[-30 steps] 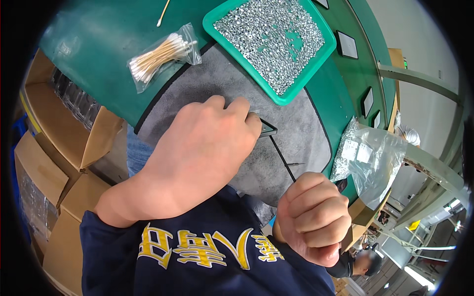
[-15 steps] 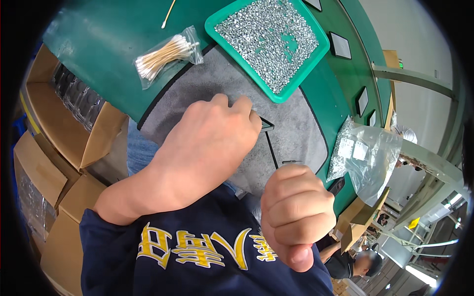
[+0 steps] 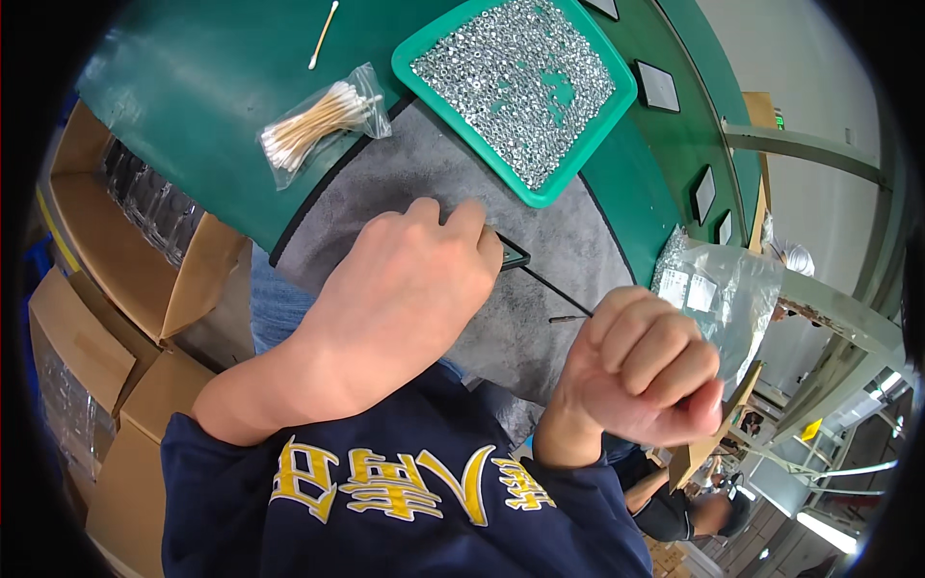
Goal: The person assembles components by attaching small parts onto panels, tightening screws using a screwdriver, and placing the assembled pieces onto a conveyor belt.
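Observation:
My left hand [image 3: 409,275] is closed over a small black-edged piece [image 3: 514,254], one corner of which sticks out past my fingers. The rest of that piece is hidden under the hand. My right hand [image 3: 646,371], curled into a fist, grips a thin straight black rod [image 3: 554,289], perhaps a hex key. The rod's far end meets the exposed corner of the piece. Under both lies a grey cloth [image 3: 511,332] with a dark border. A short dark pin-like thing [image 3: 568,319] rests on it, left of my right fist.
Beyond the cloth stands a green tray [image 3: 617,99] of small metal nuts. A bag of cotton swabs [image 3: 323,125] and a loose swab [image 3: 323,36] lie left. Dark-framed flat pieces [image 3: 657,87] and a clear bag [image 3: 727,299] are right; cardboard boxes [image 3: 183,279] stand left. Another person [image 3: 674,511] sits lower right.
My right fist has swung right and slightly up, turning the rod from nearly upright to a slant. My left hand keeps its hold on the black-edged piece.

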{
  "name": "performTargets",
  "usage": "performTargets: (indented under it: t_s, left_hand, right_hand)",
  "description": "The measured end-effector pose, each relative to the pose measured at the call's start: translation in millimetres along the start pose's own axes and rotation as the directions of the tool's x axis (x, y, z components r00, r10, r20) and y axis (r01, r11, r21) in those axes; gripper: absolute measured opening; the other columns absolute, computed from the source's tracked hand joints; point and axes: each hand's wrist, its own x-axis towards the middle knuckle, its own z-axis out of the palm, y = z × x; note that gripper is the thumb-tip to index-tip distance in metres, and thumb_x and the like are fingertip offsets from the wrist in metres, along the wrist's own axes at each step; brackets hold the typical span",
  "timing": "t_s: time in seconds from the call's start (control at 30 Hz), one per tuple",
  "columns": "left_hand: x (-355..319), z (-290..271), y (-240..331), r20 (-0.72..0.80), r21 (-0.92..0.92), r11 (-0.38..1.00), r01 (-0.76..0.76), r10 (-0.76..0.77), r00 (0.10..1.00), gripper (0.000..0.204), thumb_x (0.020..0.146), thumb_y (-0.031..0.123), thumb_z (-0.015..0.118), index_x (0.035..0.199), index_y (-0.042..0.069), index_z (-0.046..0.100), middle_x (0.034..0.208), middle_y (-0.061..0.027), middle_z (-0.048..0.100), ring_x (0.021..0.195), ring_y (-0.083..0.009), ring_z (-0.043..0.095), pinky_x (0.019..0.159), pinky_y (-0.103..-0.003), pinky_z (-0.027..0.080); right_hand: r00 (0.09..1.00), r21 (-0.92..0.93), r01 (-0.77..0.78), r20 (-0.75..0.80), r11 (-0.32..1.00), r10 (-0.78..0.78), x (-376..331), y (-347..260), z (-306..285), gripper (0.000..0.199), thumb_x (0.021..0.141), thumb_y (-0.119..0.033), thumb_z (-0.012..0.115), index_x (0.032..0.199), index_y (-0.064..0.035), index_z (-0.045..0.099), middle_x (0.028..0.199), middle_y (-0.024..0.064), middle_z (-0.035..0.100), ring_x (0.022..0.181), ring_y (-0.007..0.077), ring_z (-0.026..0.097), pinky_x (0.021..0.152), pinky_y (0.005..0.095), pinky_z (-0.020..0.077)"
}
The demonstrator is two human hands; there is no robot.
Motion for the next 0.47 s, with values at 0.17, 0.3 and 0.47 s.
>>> performTargets:
  t_s: [0.17,0.3,0.47]
  left_hand:
    - [1,0,0,0.025,0.049,0.999,0.021,-0.022,0.999,0.02,0.081,0.005,0.066,0.101,0.006,0.067,0.096,-0.0091,0.059,0.073,-0.0274,0.059,0.066,-0.039,0.053]
    - [3,-3,2,0.016,0.044,0.998,0.04,-0.041,0.999,0.022,0.082,0.006,0.066,0.104,0.008,0.069,0.096,-0.0082,0.06,0.075,-0.0271,0.061,0.067,-0.04,0.053]
    - [0,-2,-4,-0.013,0.022,1.0,0.003,-0.003,1.0,0.025,0.083,0.006,0.066,0.107,0.01,0.07,0.097,-0.008,0.06,0.077,-0.0273,0.062,0.068,-0.04,0.054]
  right_hand:
    - [0.958,-0.257,0.169,0.27,0.952,-0.097,-15,13,26,0.043,0.1,-0.034,0.045,0.061,-0.0171,0.049,0.047,-0.004,0.043,0.036,0.0122,0.032,0.042,0.0266,0.0267]
    - [0.932,-0.275,0.225,0.34,0.935,-0.124,-21,11,22,0.043,0.1,-0.034,0.05,0.061,-0.0153,0.052,0.05,-0.0008,0.051,0.037,0.0159,0.037,0.045,0.0302,0.0323]
    - [0.976,-0.239,0.016,0.216,0.971,0.038,1,-7,10,0.044,0.1,-0.035,0.053,0.062,-0.0141,0.053,0.054,0.0012,0.056,0.039,0.0182,0.042,0.048,0.0339,0.0386]
